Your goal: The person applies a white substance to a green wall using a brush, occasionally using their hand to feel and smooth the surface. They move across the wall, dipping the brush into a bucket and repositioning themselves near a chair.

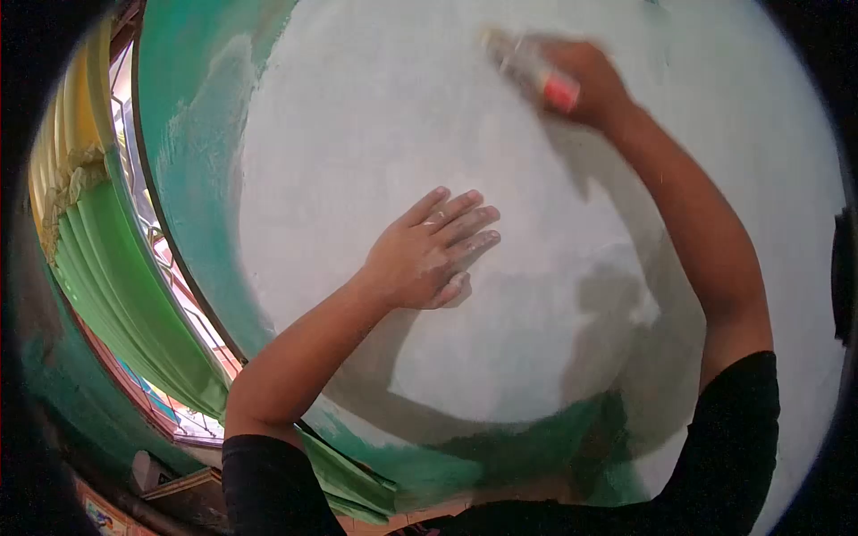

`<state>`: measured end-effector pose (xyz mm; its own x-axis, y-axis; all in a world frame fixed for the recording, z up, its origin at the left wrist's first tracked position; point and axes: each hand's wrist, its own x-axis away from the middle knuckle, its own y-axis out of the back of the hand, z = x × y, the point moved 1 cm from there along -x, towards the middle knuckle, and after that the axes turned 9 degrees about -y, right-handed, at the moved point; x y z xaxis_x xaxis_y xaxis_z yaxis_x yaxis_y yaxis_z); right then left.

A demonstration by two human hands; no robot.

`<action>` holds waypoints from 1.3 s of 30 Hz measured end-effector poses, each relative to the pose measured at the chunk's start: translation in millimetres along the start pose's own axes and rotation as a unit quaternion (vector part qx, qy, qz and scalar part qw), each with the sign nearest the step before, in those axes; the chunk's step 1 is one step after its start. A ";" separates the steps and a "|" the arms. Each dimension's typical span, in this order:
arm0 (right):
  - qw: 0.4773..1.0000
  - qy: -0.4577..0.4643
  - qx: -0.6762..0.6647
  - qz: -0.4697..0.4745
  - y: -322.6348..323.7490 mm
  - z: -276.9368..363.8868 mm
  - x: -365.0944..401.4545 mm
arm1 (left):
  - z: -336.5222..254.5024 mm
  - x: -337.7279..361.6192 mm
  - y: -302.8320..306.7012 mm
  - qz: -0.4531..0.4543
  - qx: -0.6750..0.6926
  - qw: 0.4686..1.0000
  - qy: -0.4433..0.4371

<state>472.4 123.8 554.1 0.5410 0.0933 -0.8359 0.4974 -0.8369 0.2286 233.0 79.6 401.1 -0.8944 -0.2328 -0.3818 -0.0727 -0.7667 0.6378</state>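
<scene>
My left hand point(429, 253) lies against the white-coated part of the wall point(384, 116), its fingers stretched out and spread. White smears mark its fingers and thumb. Higher up and to the right, my right hand point(585, 79) is wrapped round a clear, bottle-like thing with a red patch point(560, 92). Its narrow, yellowish end points to the upper left, over the white surface. Motion blurs both the hand and this thing, so its exact kind does not show.
Green paint point(192, 134) borders the white area at left and below. A window with bars point(170, 259) and a green curtain point(125, 277) with a yellow valance point(76, 134) stand at the left. Shadows of my arms and head fall on the wall.
</scene>
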 end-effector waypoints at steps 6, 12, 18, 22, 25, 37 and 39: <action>0.978 0.021 -0.191 0.086 -13.4 54.5 -5.4 | 6.5 -11.6 -12.3 -0.014 -0.015 0.999 -0.043; 0.928 -0.300 -0.157 -0.153 12.7 -35.2 -48.9 | 8.0 -10.7 -14.3 -0.041 -0.014 0.998 -0.049; 0.987 0.077 -0.061 0.131 -43.4 97.5 -16.9 | 12.1 -3.2 -24.0 -0.052 0.002 0.997 -0.052; 0.944 -0.131 -0.270 0.139 -31.4 79.4 -46.8 | 11.8 0.0 -30.0 -0.060 -0.031 0.996 -0.058; 0.940 -0.312 -0.121 -0.059 -1.8 27.7 -85.2 | 11.9 1.3 -34.3 -0.056 -0.048 0.996 -0.055; 0.962 0.132 -0.144 0.189 -38.6 107.1 -19.1 | 7.0 -1.5 -26.8 0.073 0.064 0.993 0.071; 0.938 -0.095 -0.319 0.095 -38.0 67.2 -35.1 | 6.4 -4.7 -26.5 -0.040 -0.039 0.998 -0.040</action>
<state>388.9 116.1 541.2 0.5601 -0.1742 -0.8099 0.7418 -0.3297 0.5840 236.4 104.8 390.3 -0.9195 -0.1228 -0.3735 -0.1142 -0.8256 0.5526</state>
